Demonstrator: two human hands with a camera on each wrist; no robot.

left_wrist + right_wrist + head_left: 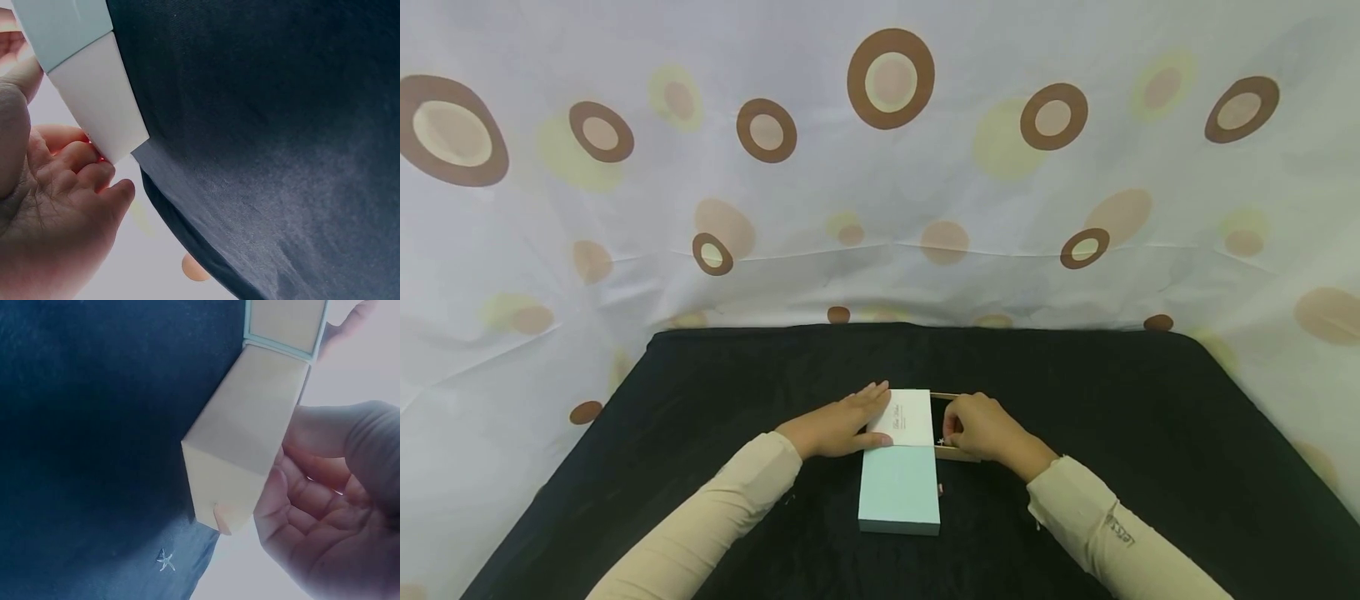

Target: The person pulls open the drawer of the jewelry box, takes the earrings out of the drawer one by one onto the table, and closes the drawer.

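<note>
A two-part box stands on black cloth, its white section (913,417) beyond its light-blue section (899,487). From the white section a tan drawer (247,409) with a dark inside is pulled out to the right. My left hand (842,422) rests on the white section's left side, thumb on top, fingertips at the far corner. My right hand (988,429) dips curled fingers into the open drawer. A tiny pale star-shaped piece (941,441) shows at those fingertips; whether they pinch it is unclear. A silvery starfish charm (165,560) lies on the cloth in the right wrist view.
Black cloth (760,367) covers the table around the box. Behind it hangs a white curtain (820,192) with brown and yellow circles. A small pull tab (222,519) sticks out from the open drawer's front. The light-blue section's drawer front (287,325) is closed.
</note>
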